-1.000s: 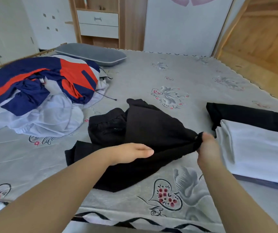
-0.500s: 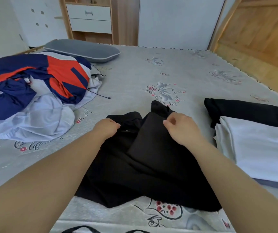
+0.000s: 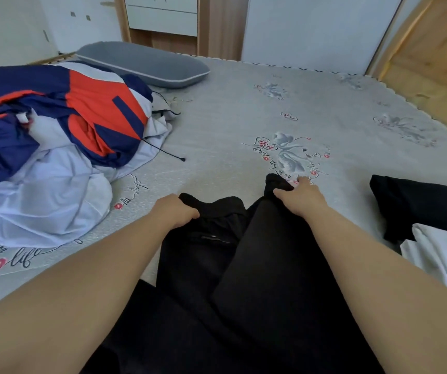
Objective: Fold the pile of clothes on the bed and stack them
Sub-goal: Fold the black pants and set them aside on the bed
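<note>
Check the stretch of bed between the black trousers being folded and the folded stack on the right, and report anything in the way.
Nothing visible lies there. Bare bedspread separates the black trousers from the folded stack.

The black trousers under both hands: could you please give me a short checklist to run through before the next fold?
1. Left hand gripping the waistband of the black trousers: ok.
2. Right hand holding the far end of the folded-over part: ok.
3. Folded-over part lying flat: ok, no big wrinkles show.
4. Edges lined up: not ok, the right end reaches farther than the waistband.
5. Room on the bed beyond the trousers: ok.
6. Near end of the trousers: cannot tell, hidden by the arms.
</note>
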